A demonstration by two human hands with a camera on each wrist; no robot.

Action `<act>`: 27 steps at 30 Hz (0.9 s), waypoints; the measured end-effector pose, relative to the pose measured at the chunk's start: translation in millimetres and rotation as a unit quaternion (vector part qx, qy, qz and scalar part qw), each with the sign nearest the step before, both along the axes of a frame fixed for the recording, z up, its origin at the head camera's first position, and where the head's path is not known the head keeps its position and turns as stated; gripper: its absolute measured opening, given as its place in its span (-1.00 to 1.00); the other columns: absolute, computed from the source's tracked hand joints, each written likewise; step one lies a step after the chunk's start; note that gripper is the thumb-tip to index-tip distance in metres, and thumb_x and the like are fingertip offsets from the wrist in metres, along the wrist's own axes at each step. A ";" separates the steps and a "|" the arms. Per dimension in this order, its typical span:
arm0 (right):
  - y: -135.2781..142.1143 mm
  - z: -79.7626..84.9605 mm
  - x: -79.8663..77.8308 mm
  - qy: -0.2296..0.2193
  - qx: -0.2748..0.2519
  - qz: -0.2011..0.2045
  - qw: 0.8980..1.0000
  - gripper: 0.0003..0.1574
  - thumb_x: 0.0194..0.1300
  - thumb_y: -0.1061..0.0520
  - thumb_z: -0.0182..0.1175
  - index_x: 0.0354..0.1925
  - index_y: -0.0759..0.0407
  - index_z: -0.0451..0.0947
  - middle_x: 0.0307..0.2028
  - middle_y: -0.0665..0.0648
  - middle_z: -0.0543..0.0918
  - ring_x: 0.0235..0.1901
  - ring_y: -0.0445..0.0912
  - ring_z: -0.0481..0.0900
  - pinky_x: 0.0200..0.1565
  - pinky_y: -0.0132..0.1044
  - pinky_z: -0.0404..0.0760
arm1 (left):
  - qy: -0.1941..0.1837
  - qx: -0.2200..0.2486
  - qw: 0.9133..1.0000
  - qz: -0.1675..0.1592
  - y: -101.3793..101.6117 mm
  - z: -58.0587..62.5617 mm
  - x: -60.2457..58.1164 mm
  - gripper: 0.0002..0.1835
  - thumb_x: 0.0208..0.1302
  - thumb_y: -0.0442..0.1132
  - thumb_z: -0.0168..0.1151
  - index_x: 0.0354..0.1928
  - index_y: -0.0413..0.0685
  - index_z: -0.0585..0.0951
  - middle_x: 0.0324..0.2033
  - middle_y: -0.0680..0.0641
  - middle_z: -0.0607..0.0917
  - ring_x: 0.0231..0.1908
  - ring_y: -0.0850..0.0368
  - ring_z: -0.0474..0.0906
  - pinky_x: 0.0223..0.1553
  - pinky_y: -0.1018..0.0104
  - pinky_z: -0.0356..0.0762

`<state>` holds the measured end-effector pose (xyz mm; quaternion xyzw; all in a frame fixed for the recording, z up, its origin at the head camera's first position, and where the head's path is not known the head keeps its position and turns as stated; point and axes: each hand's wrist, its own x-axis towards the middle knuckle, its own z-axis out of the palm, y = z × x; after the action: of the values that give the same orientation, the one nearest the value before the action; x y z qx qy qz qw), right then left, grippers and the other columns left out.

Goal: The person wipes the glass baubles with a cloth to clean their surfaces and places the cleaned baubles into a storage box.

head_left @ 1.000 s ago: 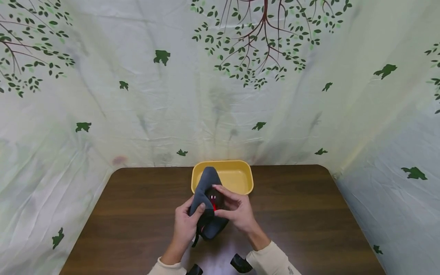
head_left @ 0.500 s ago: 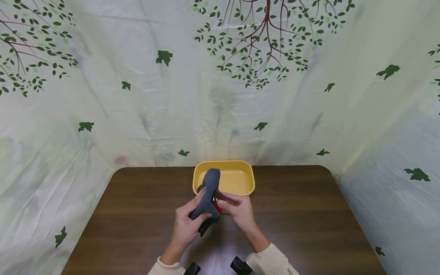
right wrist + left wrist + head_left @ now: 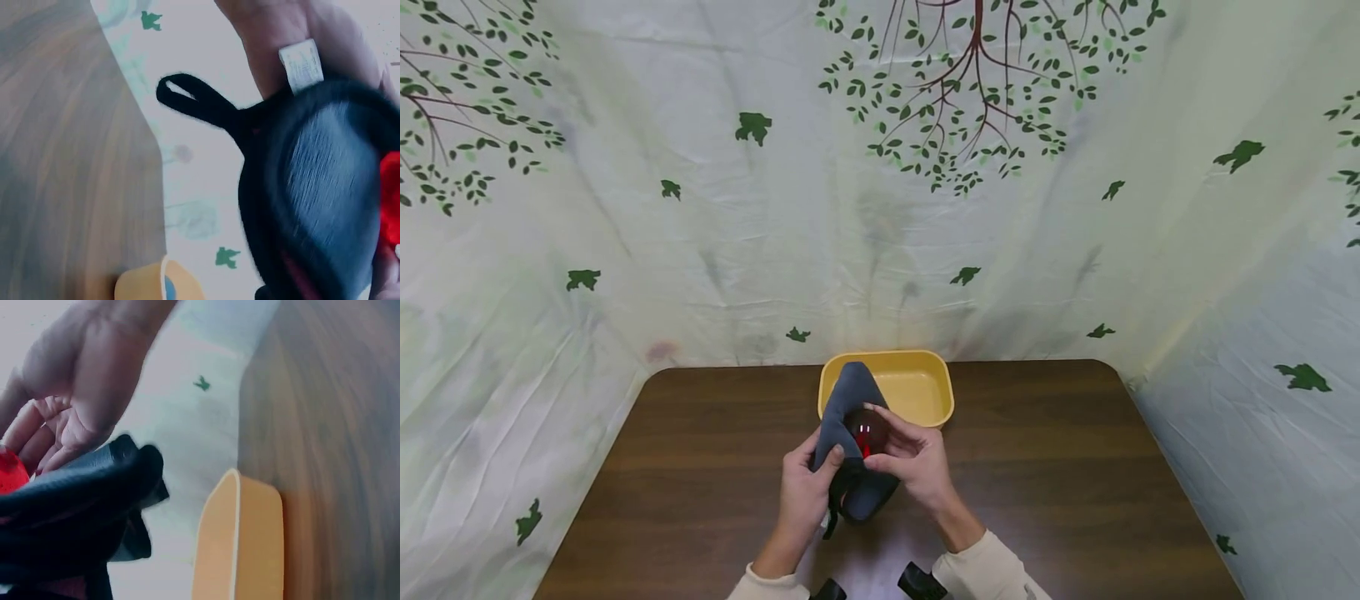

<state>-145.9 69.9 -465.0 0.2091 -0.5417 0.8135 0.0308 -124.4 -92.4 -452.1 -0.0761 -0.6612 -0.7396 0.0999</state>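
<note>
Both hands hold a dark blue-grey padded fabric piece (image 3: 868, 497) above the table, in front of the yellow tray. It has a black loop (image 3: 194, 100) and a white label (image 3: 302, 64). My left hand (image 3: 803, 483) grips its left side, thumb on top. Set against the fabric is a dark round piece (image 3: 872, 422) with a bright red part (image 3: 391, 200); its kind is unclear. Fingers and thumb of my right hand (image 3: 920, 457) hold this round piece from either side. The red part also shows at the edge of the left wrist view.
Behind the hands, the yellow tray (image 3: 925, 386) stands at the far edge of the brown wooden table (image 3: 1037, 467). A pale cloth (image 3: 775, 233) with printed leaves and branches hangs behind. Black wrist devices (image 3: 921, 581) sit at the cuffs.
Half a second ago the fabric piece was tipped on edge and looked narrow; now it is turned back, showing the round piece. My right fingers have spread wider around that piece.
</note>
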 end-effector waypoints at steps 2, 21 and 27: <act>0.2 -0.3 -0.3 0.021 0.000 0.010 1.000 -0.13 -0.04 0.32 0.48 0.20 0.58 0.34 0.14 0.17 0.59 0.12 0.02 0.55 0.09 -0.15 0.51 | -0.014 0.024 1.000 -0.007 0.3 0.0 1.4 -0.59 0.30 -0.50 0.14 0.11 -0.68 0.39 -0.24 0.22 0.71 -0.24 0.31 0.64 -0.17 0.45 0.61; 1.3 3.3 1.4 -0.108 0.085 -0.020 0.990 -0.50 0.28 0.20 0.27 0.05 0.57 0.50 -0.06 0.51 0.60 -0.22 -0.06 0.72 -0.22 -0.13 0.67 | 0.208 -0.121 0.971 0.000 -9.8 -13.1 -6.1 -0.35 -0.14 -0.61 0.44 0.13 -0.35 0.56 0.12 -0.24 0.57 0.16 0.18 0.48 0.17 0.44 0.38; 5.7 -2.5 -0.7 -0.016 0.055 0.000 0.998 -0.28 0.11 0.21 0.41 0.13 0.59 0.42 0.04 0.48 0.55 -0.01 -0.05 0.63 -0.02 -0.21 0.59 | 0.068 -0.088 0.994 0.012 -3.8 -5.8 -2.6 -0.50 0.07 -0.54 0.35 0.12 -0.42 0.54 0.00 -0.38 0.61 -0.04 0.24 0.61 -0.02 0.47 0.53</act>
<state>-146.6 75.7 -467.5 0.1979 -0.5861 0.7856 0.0106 -127.1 -96.2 -457.8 -0.1268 -0.7165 -0.6701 0.1467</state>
